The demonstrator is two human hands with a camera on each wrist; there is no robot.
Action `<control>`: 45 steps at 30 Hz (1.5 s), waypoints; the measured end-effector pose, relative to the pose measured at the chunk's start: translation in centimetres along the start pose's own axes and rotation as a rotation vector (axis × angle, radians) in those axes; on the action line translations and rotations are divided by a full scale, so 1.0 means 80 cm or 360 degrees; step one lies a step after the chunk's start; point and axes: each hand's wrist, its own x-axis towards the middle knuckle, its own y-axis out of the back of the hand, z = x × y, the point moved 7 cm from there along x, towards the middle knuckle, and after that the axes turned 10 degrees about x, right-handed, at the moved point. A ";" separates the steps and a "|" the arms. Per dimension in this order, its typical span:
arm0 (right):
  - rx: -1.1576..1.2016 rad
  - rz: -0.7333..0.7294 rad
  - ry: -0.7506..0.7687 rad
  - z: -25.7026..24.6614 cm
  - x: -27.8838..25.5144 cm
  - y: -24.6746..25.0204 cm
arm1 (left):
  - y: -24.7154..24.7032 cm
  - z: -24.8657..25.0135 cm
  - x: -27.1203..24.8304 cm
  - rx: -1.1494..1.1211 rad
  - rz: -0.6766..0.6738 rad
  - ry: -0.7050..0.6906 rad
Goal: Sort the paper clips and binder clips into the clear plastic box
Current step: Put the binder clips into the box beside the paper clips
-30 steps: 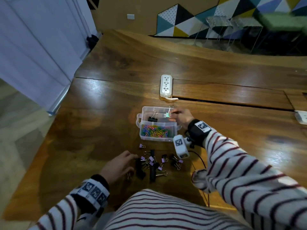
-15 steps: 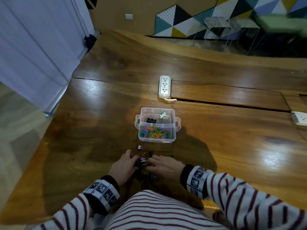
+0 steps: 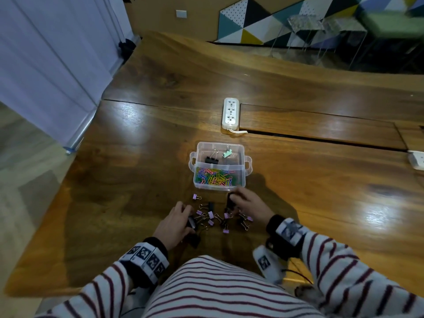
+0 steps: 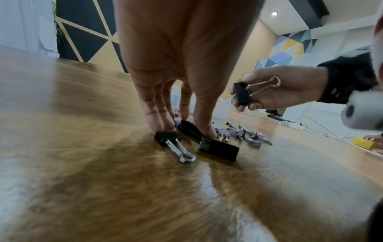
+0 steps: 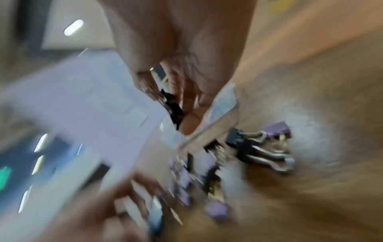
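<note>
The clear plastic box (image 3: pixel 249 162) stands on the wooden table, with coloured paper clips (image 3: pixel 214 177) in its near compartment. Its far compartment holds a black binder clip (image 3: pixel 211 159) and a green binder clip (image 3: pixel 226 153). Purple and black binder clips (image 3: pixel 215 218) lie scattered in front of the box. My right hand (image 3: pixel 234 200) (image 4: pixel 242 101) pinches a black binder clip (image 4: pixel 242 94) (image 5: pixel 175 109) just above the table, near the box's front wall. My left hand (image 3: pixel 187 216) (image 4: pixel 186 129) points down at the pile's left side, thumb and fingers pinching another black binder clip (image 4: pixel 189 129).
A white power strip (image 3: pixel 230 113) lies beyond the box beside a long slot in the table. Another white strip (image 3: pixel 416 159) sits at the right edge. Two loose black binder clips (image 4: pixel 218 150) lie near my left fingers. The right wrist view is motion-blurred.
My right hand left the green clip in the box, came back to the pile, and now has a black binder clip lifted toward the box. The left hand stayed at the pile.
</note>
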 end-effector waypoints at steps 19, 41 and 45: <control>0.0672 0.0448 -0.0052 -0.081 0.069 0.041 | 0.012 0.002 0.006 -0.0177 0.0040 -0.0029; -0.1634 -0.0876 0.0948 0.005 -0.020 -0.160 | 0.160 0.001 0.145 -0.0351 0.0291 -0.0076; -0.1380 -0.0695 0.0778 -0.002 -0.020 -0.130 | 0.158 0.010 0.171 -0.0345 0.0228 -0.0036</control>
